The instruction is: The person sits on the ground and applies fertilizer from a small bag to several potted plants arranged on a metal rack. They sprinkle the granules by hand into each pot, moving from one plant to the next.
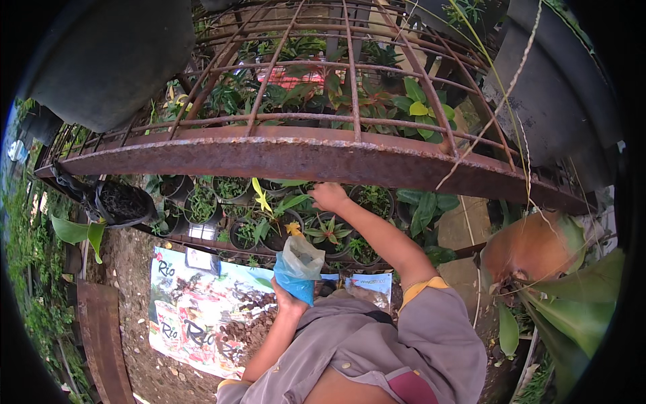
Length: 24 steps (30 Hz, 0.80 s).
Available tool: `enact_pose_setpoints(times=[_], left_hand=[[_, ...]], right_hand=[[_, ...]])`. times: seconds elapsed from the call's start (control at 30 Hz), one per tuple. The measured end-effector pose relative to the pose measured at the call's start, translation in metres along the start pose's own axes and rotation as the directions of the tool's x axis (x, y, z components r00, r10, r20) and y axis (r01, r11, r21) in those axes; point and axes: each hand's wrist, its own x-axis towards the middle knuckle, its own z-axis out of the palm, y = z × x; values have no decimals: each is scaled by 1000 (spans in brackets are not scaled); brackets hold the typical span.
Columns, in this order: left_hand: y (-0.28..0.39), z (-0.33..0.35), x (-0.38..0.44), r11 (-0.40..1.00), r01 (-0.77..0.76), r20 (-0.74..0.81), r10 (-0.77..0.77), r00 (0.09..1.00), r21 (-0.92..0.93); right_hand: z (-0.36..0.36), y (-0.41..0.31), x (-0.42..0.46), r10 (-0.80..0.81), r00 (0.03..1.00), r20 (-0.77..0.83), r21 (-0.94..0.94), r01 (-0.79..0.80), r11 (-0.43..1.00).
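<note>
My left hand (288, 299) is closed around a blue plastic bag (292, 278) with a whitish rim folded open at its top; its contents are hard to make out. Reaching forward, my right hand (329, 197) is among potted plants just below a rusty metal beam (303, 159), its fingers curled and partly hidden. Whether those fingers hold anything cannot be told. Close by are a yellow-green leaf (261, 196), a small pot with a reddish-green rosette plant (329, 232) and a pot of low green plants (372, 199).
A printed tarpaulin (202, 323) with dark clods of soil lies on the ground. Rusty rods form a rack (353, 86) above the pots. A black bag with a plant (121, 202) hangs at left. A large leafy plant (570, 293) stands at right, and grey containers (116, 55) hang overhead.
</note>
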Motion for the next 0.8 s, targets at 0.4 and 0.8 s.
enact_pose_setpoints(times=[0.4, 0.8], left_hand=[[-8, -16, 2, 999, 1, 72, 3, 997, -53], [-5, -10, 5, 998, 21, 22, -20, 1000, -57]], right_hand=[[41, 23, 10, -241, 885, -398, -149, 197, 969], [44, 42, -7, -84, 976, -201, -205, 42, 978]])
